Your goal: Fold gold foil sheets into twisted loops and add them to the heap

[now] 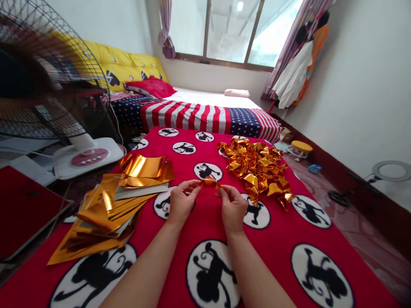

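Between my hands, above the red cloth (269, 265), is a folded gold foil paper piece (210, 183) shaped like a small ingot. My left hand (183, 200) pinches its left tip between thumb and fingers. The right tip is pinched in my right hand (233, 207). To the left lies a loose stack of flat gold foil paper sheets (112, 209), some showing a pale grey back. On the right, a heap of folded gold foil pieces (253, 164) spreads over the cloth, close beyond my right hand.
A fan (48, 77) with blurred blades stands at the left on a white base. Past the cloth is a bed (192, 115) with a striped and starred cover and a red pillow (152, 87). At right on the floor are a yellow stool (301, 146) and a ring-shaped stand (390, 171).
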A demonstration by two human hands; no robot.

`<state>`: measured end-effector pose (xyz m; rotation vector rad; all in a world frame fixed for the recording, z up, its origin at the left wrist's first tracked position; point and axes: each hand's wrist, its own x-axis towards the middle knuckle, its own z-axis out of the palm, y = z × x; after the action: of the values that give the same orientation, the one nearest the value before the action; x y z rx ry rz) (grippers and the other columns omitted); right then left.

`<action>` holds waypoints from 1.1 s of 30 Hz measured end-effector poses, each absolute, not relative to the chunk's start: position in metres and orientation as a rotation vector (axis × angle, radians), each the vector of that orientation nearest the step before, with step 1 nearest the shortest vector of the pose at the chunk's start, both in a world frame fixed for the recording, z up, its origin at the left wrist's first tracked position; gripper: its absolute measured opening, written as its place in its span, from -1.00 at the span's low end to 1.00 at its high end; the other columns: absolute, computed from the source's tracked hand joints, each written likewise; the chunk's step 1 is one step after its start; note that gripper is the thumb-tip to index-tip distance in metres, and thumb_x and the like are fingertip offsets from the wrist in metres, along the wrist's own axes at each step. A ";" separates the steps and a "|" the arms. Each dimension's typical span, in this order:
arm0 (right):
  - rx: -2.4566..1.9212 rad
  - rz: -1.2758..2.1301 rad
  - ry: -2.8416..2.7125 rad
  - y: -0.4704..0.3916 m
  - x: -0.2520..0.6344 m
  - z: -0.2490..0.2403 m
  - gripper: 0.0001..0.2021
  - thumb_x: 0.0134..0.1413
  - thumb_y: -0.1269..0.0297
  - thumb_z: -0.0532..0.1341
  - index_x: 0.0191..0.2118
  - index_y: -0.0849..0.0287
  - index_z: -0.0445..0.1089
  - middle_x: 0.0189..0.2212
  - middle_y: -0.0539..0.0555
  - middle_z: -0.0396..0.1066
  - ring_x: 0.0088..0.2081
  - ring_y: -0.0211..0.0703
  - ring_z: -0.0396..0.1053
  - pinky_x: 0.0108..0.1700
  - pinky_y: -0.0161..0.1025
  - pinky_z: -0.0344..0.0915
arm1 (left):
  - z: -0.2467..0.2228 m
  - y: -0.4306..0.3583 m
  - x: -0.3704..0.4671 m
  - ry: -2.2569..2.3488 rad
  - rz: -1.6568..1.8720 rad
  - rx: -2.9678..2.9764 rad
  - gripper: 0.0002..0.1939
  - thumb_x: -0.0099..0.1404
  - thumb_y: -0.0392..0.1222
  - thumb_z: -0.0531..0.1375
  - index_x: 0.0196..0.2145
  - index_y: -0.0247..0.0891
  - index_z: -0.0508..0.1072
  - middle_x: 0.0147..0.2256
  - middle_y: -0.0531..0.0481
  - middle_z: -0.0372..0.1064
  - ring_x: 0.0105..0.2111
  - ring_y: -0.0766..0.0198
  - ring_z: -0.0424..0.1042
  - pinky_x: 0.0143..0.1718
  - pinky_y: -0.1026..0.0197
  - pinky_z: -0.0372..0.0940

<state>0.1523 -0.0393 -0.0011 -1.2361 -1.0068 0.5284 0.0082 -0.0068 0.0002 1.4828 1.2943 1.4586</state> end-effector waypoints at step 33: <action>-0.951 1.047 -0.481 -0.036 0.168 0.011 -0.75 -0.20 0.20 0.33 -0.40 0.16 0.27 -0.62 -0.12 0.34 -0.66 -0.37 0.24 -0.61 -0.38 0.29 | 0.005 -0.013 0.012 1.151 1.391 1.608 -0.89 0.17 -0.16 0.27 -0.36 -0.24 0.54 -0.43 0.02 0.47 -0.47 0.35 0.38 -0.50 0.35 0.22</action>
<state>0.1676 -0.0363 0.0109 -0.9512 -0.4809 1.0471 0.0120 -0.0130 0.0052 1.6077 1.1514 1.3909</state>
